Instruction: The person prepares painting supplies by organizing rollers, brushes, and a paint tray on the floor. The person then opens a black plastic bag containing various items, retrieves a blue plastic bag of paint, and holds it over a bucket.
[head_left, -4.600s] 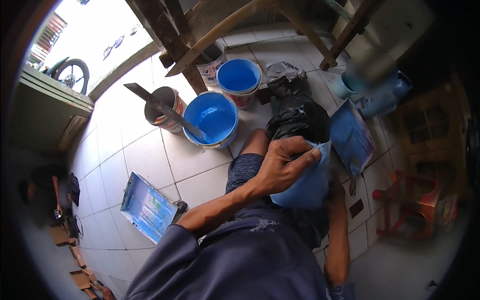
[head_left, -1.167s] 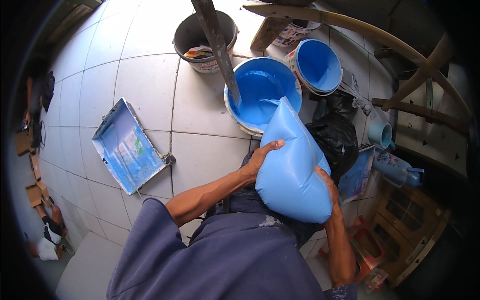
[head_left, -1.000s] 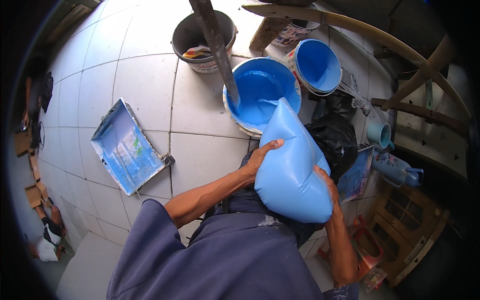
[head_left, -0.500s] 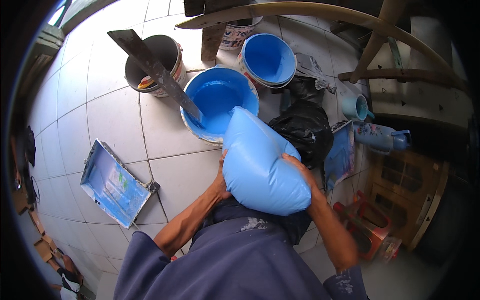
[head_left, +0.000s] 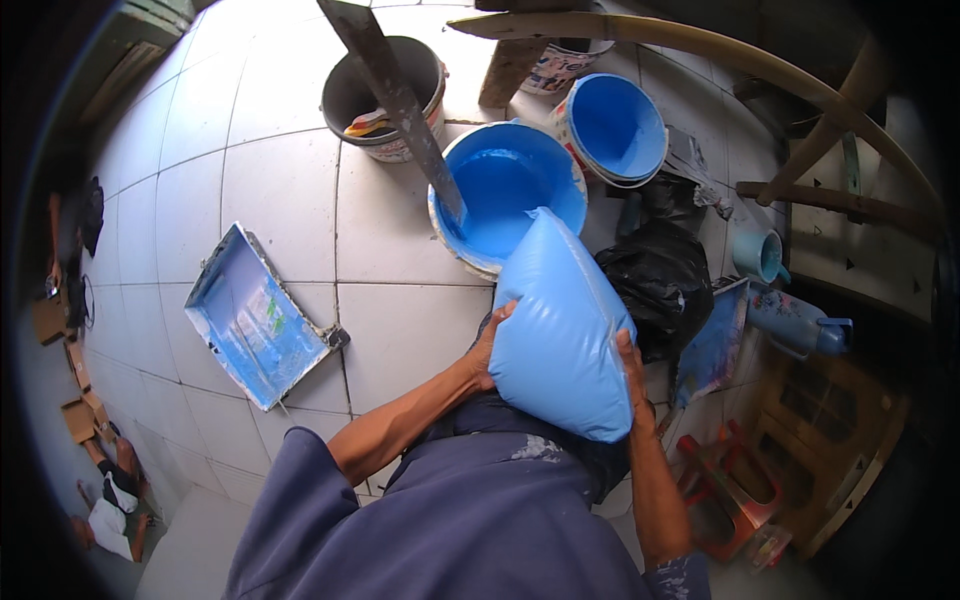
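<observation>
A full, glossy plastic bag of light blue paint (head_left: 560, 335) is held between my two hands, close to my lap. My left hand (head_left: 488, 350) grips its left side, and my right hand (head_left: 632, 375) grips its right side. The bag's pointed top corner overlaps the near rim of a bucket of blue paint (head_left: 572, 185); whether it touches cannot be told. A flat wooden stick (head_left: 400, 110) leans in that bucket, its lower end in the paint.
A blue-coated bucket (head_left: 620, 130) and a dark bucket (head_left: 350, 95) stand behind. At left lies a paint tray (head_left: 250, 320). Right are black plastic bags (head_left: 660, 285), another tray (head_left: 710, 340), a mug (head_left: 757, 255), a flask (head_left: 795, 320) and a red stool (head_left: 735, 490). A person (head_left: 118, 500) is far left.
The view has shifted, so the surroundings sit further right. The paint bag is turned more upright, and my right hand has moved lower along its side.
</observation>
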